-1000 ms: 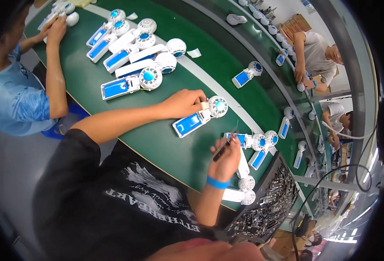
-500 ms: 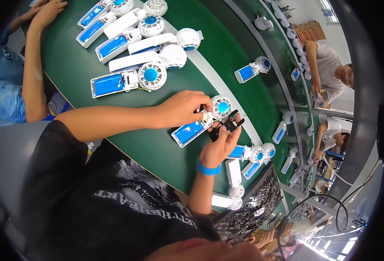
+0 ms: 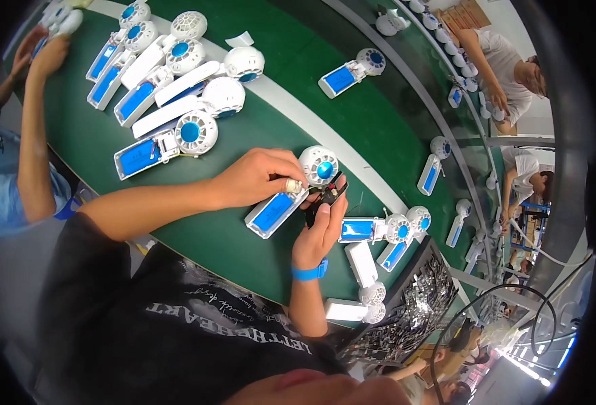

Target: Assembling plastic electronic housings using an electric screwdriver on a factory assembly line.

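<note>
My left hand [image 3: 265, 177] pinches a small cream-coloured block, like a connector [image 3: 294, 185], between thumb and fingers. It hovers at the neck of an opened white handheld fan [image 3: 319, 166]. The fan lies on the green table, its handle tray holding a blue battery [image 3: 273, 212] and its round head showing a blue centre. Just right of the handle, my right hand [image 3: 321, 233], with a blue band at the wrist, is closed around a small black part [image 3: 326, 196] with fine details. Part of this black piece is hidden by my fingers.
Several white fans with blue batteries [image 3: 137, 156] lie at the left; more [image 3: 358, 230] lie at the right beside a dark bin of small parts [image 3: 412, 297]. A conveyor edge [image 3: 406, 81] runs beyond. A co-worker's hands [image 3: 48, 57] are at far left; others work across.
The view has shifted, so table items sit differently. My left hand has drawn back a little from the fan's neck, and the cream block now shows. The black part is tilted more upright.
</note>
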A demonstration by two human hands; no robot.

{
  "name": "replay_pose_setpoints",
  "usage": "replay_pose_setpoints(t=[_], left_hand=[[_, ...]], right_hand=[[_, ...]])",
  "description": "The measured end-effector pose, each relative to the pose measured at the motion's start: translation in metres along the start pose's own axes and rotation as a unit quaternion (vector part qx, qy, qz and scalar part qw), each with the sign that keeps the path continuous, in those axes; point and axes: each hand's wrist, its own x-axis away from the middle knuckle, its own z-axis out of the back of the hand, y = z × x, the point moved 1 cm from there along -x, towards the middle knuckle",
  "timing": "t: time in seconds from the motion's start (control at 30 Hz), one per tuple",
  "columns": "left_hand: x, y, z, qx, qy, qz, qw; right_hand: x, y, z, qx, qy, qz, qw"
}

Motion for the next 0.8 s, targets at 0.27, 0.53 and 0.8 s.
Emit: replay_pose_setpoints(t=[0.27, 0.53, 0.8], left_hand=[[0.001, 0.014, 0.011, 0.014, -0.002, 0.046, 0.999], [0.005, 0.023, 0.013, -0.129, 0.046, -0.062, 0.989], [0.008, 0.026, 0.015, -0.204, 0.056, -0.082, 0.974]], right_hand=[[0.000, -0.016, 0.001, 0.075, -0.038, -0.007, 0.996], [0.010, -0.010, -0.011, 0.059, -0.099, 0.016, 0.993], [0.012, -0.011, -0.015, 0.076, -0.090, 0.031, 0.993]])
